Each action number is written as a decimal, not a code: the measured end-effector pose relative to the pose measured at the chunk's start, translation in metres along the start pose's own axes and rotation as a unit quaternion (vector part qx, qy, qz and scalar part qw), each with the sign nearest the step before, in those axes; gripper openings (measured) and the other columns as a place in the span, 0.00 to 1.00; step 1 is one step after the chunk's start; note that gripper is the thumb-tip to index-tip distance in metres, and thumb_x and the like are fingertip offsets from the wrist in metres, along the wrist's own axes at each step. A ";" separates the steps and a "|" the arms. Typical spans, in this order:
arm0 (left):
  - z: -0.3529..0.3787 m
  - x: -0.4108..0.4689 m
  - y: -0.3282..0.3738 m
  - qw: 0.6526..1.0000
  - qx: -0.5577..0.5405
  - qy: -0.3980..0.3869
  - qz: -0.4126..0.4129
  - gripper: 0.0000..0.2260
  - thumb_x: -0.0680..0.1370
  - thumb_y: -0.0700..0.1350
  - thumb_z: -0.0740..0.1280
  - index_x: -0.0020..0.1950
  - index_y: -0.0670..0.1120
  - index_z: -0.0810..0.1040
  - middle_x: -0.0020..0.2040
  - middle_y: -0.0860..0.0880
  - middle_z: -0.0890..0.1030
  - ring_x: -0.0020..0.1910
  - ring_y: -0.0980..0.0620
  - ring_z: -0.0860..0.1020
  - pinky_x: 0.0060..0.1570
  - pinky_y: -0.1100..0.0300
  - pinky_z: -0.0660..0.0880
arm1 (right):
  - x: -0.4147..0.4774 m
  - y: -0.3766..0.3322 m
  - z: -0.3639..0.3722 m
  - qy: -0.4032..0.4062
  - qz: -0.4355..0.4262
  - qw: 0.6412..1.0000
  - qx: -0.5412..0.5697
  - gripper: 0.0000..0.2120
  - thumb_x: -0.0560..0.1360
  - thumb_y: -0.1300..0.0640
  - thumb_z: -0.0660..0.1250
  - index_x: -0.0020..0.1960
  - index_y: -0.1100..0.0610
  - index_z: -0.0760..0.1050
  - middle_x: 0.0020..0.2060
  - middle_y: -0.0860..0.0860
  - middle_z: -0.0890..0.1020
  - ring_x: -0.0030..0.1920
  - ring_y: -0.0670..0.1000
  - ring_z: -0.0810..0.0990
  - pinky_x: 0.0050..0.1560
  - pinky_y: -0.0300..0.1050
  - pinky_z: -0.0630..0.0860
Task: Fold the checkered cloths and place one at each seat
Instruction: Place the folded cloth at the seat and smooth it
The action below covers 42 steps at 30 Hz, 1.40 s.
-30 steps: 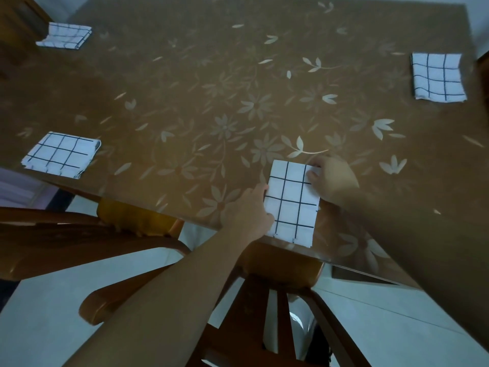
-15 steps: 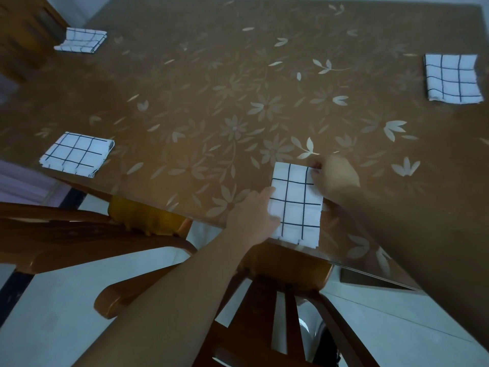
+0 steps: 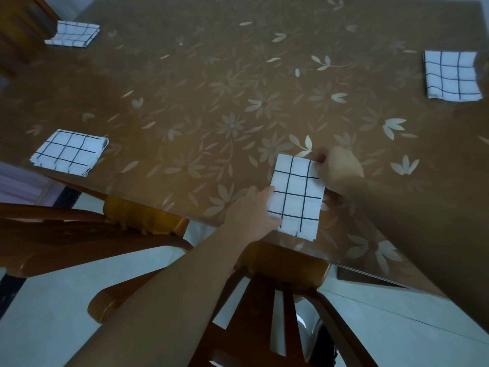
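Fingers of the left hand lie nearly straight against the left edge of the folded checkered cloth. Fingers of the right hand curl over its far right corner and pinch it. The cloth lies flat at the near edge of the floral bench, just above a wooden chair. Well apart lie the near-left cloth, the far-left cloth and the far-right cloth.

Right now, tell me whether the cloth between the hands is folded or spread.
Folded: the cloth is a small rectangle, layered edges showing at its near end.
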<state>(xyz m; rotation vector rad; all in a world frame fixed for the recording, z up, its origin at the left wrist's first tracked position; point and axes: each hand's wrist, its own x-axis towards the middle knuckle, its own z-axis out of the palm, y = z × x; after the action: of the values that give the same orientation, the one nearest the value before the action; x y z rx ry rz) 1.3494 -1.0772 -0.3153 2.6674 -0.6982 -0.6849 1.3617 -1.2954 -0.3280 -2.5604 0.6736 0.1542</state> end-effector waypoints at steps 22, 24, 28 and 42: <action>-0.062 -0.011 0.016 0.995 0.039 0.088 0.020 0.27 0.79 0.57 0.60 0.76 0.54 0.60 0.72 0.49 0.69 0.70 0.44 0.67 0.69 0.46 0.66 | -0.080 -0.005 -0.080 -0.014 -0.057 0.994 -0.096 0.18 0.77 0.46 0.60 0.64 0.50 0.72 0.60 0.49 0.77 0.59 0.56 0.76 0.52 0.52 0.73; -0.076 -0.011 0.025 0.992 0.060 0.105 0.045 0.25 0.77 0.57 0.58 0.74 0.54 0.65 0.71 0.51 0.71 0.70 0.47 0.68 0.67 0.50 0.68 | -0.098 -0.004 -0.094 -0.011 -0.049 0.992 -0.115 0.19 0.78 0.47 0.59 0.67 0.51 0.70 0.61 0.50 0.76 0.61 0.56 0.75 0.56 0.53 0.71; -0.094 -0.016 0.054 0.988 0.067 0.110 0.083 0.22 0.76 0.57 0.58 0.69 0.56 0.68 0.67 0.51 0.74 0.67 0.46 0.70 0.64 0.45 0.70 | -0.129 0.019 -0.116 0.011 -0.019 0.993 -0.114 0.20 0.79 0.45 0.57 0.67 0.52 0.69 0.63 0.53 0.75 0.61 0.57 0.74 0.58 0.52 0.72; -0.038 -0.133 0.201 0.983 0.139 0.106 0.059 0.24 0.79 0.58 0.59 0.74 0.54 0.63 0.73 0.49 0.67 0.72 0.44 0.64 0.68 0.45 0.65 | -0.270 0.150 -0.201 0.082 0.003 0.993 -0.085 0.24 0.79 0.45 0.57 0.73 0.51 0.64 0.69 0.53 0.70 0.67 0.57 0.71 0.62 0.55 0.70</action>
<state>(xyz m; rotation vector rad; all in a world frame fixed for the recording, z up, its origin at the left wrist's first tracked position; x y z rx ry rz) 1.1901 -1.1698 -0.1550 2.8623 -0.9417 -0.2820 1.0505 -1.3891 -0.1544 -2.7570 0.7594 0.0039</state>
